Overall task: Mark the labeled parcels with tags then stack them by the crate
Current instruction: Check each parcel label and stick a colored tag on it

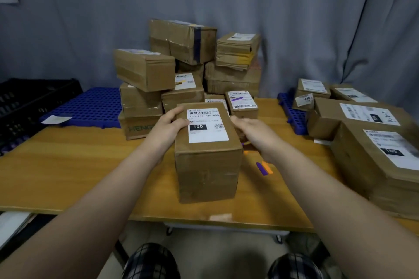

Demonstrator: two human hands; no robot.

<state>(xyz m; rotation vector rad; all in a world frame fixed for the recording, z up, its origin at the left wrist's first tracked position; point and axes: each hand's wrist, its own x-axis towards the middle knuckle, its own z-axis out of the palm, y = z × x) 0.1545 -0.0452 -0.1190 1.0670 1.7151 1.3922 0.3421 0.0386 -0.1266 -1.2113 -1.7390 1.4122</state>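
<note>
The left grip (a bare hand, like its partner) holds the parcel at its upper left edge, with fingers curled over the far corner and the thumb lying on top beside the white label. The right grip presses against the parcel's right side with fairly straight fingers; the fingertips are hidden behind the cardboard. The parcel is a brown box standing on the wooden bench in front of the person, label facing up, with a barcode and a black block reading 150.

Just right of the parcel, under the right forearm, a purple tag and an orange tag lie on the bench, touching each other.

Behind the parcel sits a small box whose label carries a purple mark. Beyond that rises a loose pile of brown boxes, some tilted. To the right, several labelled boxes are stacked near the bench edge (one also shows 150).

A blue perforated board lies at the back left, and a black crate stands beside it at the far left. A grey curtain hangs behind everything.
</note>
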